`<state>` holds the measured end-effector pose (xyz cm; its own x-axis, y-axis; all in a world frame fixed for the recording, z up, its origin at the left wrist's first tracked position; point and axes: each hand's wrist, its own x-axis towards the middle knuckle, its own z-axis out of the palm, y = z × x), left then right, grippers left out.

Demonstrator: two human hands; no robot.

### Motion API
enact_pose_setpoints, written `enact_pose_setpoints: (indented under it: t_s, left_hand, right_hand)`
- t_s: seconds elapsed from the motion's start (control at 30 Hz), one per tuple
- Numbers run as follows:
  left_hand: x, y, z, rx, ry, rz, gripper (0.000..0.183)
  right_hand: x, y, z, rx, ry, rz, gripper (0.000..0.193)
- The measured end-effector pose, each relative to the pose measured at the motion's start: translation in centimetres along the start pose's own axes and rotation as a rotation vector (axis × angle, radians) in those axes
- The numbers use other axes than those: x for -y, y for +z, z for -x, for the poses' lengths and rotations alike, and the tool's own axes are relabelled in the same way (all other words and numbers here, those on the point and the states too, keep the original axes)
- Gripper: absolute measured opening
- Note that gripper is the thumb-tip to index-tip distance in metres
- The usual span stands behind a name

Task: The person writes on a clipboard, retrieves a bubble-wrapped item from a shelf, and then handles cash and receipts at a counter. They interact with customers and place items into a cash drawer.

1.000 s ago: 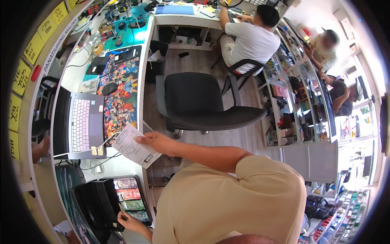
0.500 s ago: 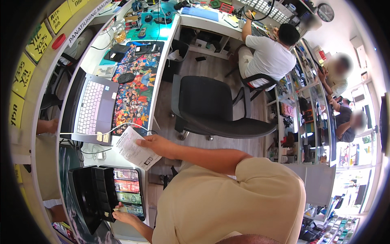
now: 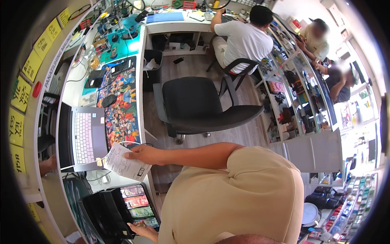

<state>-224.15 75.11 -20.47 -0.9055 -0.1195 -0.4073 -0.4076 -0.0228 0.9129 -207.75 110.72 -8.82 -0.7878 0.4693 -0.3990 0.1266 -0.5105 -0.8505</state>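
Observation:
In my right hand point(image 3: 142, 155) is a white printed slip of paper point(image 3: 124, 164), pinched at its right edge, partly over the laptop's near corner. Below it lies an open black cash box point(image 3: 107, 211). Pink, red, green and blue banknotes point(image 3: 136, 202) fill its row of compartments. My left hand point(image 3: 143, 230) is at the box's near end, beside the blue notes, with its fingers curled. A small dull, brownish thing shows at those fingers; its kind is too unclear to tell.
A laptop point(image 3: 87, 138) stands open beside a colourful desk mat point(image 3: 122, 101) with a mouse point(image 3: 109, 101) and phones. A white cable crosses near the laptop. Behind the counter is a black office chair point(image 3: 191, 97). A person in white point(image 3: 245, 40) sits at the far bench. Glass display shelves point(image 3: 290, 87) line the right.
The view has turned, so the counter and chair sit further left and the cash box lower right. My right hand still holds the slip; my left hand stays at the cash box.

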Motion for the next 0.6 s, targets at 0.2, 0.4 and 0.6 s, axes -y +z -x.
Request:
enact_pose_setpoints:
  t_s: [0.2,0.4,0.6]
  left_hand:
    - [0.7,-1.3,-3.5,0.155,0.046,-0.183,0.031]
    - [0.6,0.3,-3.2,0.226,-0.020,-0.157,0.039]
    - [0.3,1.0,-2.4,0.238,-0.036,-0.101,0.040]
  right_hand:
    - [0.1,-2.3,1.2,-0.108,-0.063,-0.093,0.050]
    - [1.3,-4.0,3.6,-0.187,-0.111,-0.156,0.049]
    - [2.0,-4.6,4.5,-0.259,-0.182,-0.169,0.048]
